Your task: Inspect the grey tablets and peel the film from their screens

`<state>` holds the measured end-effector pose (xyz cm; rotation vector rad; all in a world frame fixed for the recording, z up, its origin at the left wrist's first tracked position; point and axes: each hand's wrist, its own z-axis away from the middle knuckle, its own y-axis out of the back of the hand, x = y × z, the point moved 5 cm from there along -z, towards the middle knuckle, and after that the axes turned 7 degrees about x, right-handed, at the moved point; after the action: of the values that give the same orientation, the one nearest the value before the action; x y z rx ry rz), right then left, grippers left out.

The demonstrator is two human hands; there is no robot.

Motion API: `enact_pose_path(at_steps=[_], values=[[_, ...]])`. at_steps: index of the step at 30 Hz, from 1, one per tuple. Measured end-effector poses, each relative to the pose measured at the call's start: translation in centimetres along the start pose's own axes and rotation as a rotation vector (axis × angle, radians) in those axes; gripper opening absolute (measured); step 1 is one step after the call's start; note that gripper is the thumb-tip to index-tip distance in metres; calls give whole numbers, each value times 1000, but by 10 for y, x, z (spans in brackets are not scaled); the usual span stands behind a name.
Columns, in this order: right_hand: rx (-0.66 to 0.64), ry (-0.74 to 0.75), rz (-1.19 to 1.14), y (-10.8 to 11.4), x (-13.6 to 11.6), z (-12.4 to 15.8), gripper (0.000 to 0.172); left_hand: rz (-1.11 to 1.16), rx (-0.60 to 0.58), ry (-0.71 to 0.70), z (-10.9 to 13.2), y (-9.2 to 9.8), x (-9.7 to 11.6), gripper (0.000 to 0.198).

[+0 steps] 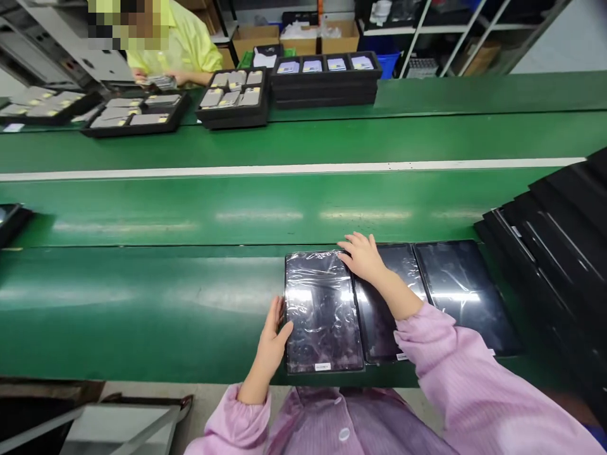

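Three dark flat panels in clear film lie side by side on the green bench: the left panel, the middle panel and the right panel. My left hand rests against the left edge of the left panel, thumb apart from the fingers. Across its top right corner, near the seam with the middle panel, lies my right hand with fingers spread. Neither hand is wrapped around anything. Small white labels show at the panels' bottom edges.
Black trays are stacked and fanned at the right. Across the green bench stand trays of grey packets and a black tray stack. A person in yellow works at the far side. A dark tray sits at the left edge.
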<state>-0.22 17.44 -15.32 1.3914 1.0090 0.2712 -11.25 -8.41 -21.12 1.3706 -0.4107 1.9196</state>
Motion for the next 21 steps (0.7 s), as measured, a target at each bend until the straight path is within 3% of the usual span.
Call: enact_pose_path(at_steps=[4,7,10,12,14,16,18,20,21], values=[[-10,-15,-25,-10,-1,-12,11,68,-8,75,4,0,-2,86],[58,11,-13,-4,-13,1,15,71,-34,100,2,0,-4,89],[-5,255,-39,8,-55,43,19,60,-51,65,-2,2,-8,90],[-212,501,-172,19,-92,89,21,34,-43,29,-5,5,-10,86],[-386,623,-440,37,-117,132,20,-14,-46,-24,-7,8,-12,65],[-442,556,-797,56,-119,154,22,-68,-80,-79,-8,10,-14,27],[-288,309,-941,64,-92,154,23,-103,-114,-110,-11,12,-20,31],[-25,93,-745,61,-52,148,23,-178,-155,-170,-14,13,-26,37],[66,66,-578,57,-37,148,24,-239,-189,-223,-16,12,-28,36]])
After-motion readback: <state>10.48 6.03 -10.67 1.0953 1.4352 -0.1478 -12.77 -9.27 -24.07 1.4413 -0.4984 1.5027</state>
